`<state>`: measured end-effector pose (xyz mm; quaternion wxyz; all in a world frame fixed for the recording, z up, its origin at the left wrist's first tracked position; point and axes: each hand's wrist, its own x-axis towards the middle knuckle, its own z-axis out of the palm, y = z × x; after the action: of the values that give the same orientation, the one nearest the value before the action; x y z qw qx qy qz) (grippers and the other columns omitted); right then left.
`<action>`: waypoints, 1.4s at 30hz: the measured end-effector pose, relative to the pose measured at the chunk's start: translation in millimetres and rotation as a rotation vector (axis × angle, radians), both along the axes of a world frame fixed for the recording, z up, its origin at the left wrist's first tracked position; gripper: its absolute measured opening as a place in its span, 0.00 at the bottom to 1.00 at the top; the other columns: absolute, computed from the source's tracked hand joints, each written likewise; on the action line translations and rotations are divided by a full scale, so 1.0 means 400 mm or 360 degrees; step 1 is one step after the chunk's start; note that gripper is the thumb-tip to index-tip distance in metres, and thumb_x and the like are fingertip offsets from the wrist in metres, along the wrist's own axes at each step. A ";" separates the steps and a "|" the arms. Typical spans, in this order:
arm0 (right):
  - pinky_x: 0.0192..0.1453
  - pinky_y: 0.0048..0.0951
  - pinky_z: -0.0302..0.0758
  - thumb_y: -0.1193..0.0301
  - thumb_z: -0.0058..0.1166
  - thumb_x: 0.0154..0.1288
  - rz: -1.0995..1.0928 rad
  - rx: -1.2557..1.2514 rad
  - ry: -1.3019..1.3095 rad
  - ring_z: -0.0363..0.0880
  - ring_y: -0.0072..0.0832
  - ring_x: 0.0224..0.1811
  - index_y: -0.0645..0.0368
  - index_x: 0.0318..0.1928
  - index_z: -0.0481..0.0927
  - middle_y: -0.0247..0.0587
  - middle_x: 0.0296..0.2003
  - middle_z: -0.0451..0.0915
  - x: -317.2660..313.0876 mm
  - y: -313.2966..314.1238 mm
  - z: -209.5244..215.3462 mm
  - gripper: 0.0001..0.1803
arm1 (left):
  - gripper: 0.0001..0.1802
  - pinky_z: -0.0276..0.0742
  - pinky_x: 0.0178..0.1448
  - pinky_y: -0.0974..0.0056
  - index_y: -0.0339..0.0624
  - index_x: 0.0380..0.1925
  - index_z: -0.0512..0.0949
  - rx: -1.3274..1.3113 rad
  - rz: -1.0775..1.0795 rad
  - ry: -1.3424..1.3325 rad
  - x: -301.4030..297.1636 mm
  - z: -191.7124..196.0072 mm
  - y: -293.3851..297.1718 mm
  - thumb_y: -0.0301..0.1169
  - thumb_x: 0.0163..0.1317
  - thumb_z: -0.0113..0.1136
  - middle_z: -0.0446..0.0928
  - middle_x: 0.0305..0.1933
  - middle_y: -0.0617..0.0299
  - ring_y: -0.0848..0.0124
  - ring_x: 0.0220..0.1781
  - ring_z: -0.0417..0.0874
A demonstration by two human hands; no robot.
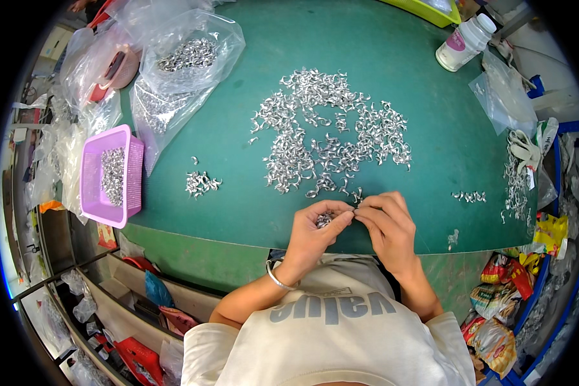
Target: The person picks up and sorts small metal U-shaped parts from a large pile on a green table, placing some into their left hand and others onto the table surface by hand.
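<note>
My left hand (312, 235) is curled around several small curved silver metal pieces (324, 220) near the front edge of the table. Its thumb and forefinger meet the fingertips of my right hand (389, 225), which are pinched together. Whatever sits between those fingertips is too small to make out. Just beyond my hands a large spread of the same shiny hook-shaped pieces (293, 151) lies on the green table (238, 167). To the left is a small heap of pieces (201, 184), and a short row of them (469, 197) lies at the right.
A purple plastic basket (136, 174) with metal pieces stands at the left edge. Behind it lies a clear plastic bag (222, 51) of pieces. A white bottle (457, 51) stands far right, near a yellow-green tray (424, 9). More pieces (516, 186) are heaped at the right edge.
</note>
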<state>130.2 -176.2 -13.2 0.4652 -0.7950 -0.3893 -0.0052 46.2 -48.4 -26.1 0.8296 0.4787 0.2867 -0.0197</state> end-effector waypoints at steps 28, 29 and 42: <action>0.35 0.27 0.69 0.83 0.61 0.41 0.0018 0.0198 0.0366 0.73 0.32 0.31 0.62 0.30 0.80 0.40 0.29 0.78 -0.016 -0.006 0.057 0.11 | 0.06 0.56 0.23 0.79 0.35 0.34 0.77 0.0193 -0.0057 -0.0307 -0.012 0.028 0.003 0.22 0.56 0.57 0.71 0.25 0.70 0.86 0.22 0.63; 0.35 0.27 0.69 0.83 0.61 0.41 0.0025 0.0195 0.0355 0.73 0.32 0.31 0.62 0.30 0.80 0.40 0.29 0.78 -0.016 -0.006 0.058 0.11 | 0.06 0.53 0.20 0.79 0.35 0.34 0.77 0.0234 -0.0042 -0.0343 -0.010 0.027 0.001 0.22 0.56 0.56 0.69 0.23 0.71 0.87 0.19 0.61; 0.42 0.30 0.66 0.81 0.57 0.46 -0.0230 -0.0165 0.0233 0.69 0.36 0.36 0.60 0.35 0.78 0.39 0.34 0.75 0.060 -0.014 -0.072 0.12 | 0.08 0.56 0.18 0.81 0.38 0.39 0.77 0.0800 0.0596 0.0115 -0.081 -0.047 0.169 0.27 0.60 0.53 0.76 0.28 0.68 0.88 0.18 0.63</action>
<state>154.2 -181.7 -42.0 0.4491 -0.8423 -0.2956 0.0393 13.6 19.2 -44.8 0.6638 0.6066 0.3952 0.1878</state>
